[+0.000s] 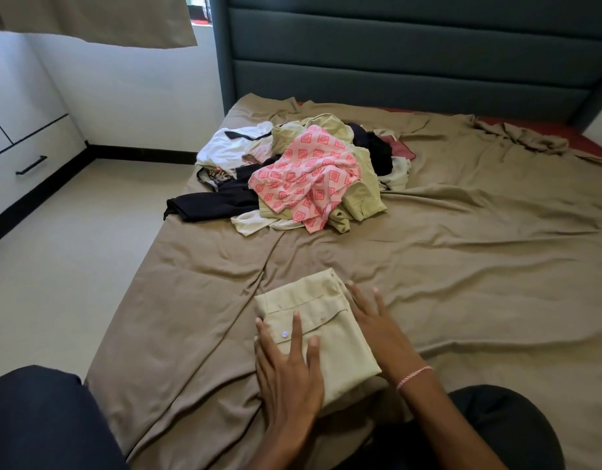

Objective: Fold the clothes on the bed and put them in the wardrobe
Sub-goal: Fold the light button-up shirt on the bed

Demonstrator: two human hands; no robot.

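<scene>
A folded beige garment [321, 320] with a white button lies on the near part of the bed. My left hand [287, 371] rests flat on its near left part, fingers straight and spread. At the garment's right edge my right hand [377, 320] presses with straight fingers; a pink string band circles that wrist. Farther up the bed sits a heap of unfolded clothes [292, 174]: a pink patterned piece [309, 178] on top, olive, white and black pieces under and around it.
The bed [479, 252] has a wrinkled tan sheet and a dark padded headboard [411, 52]. White cabinets with a black drawer handle [31, 164] line the left wall across a strip of pale floor. My dark-clad knees fill the bottom corners.
</scene>
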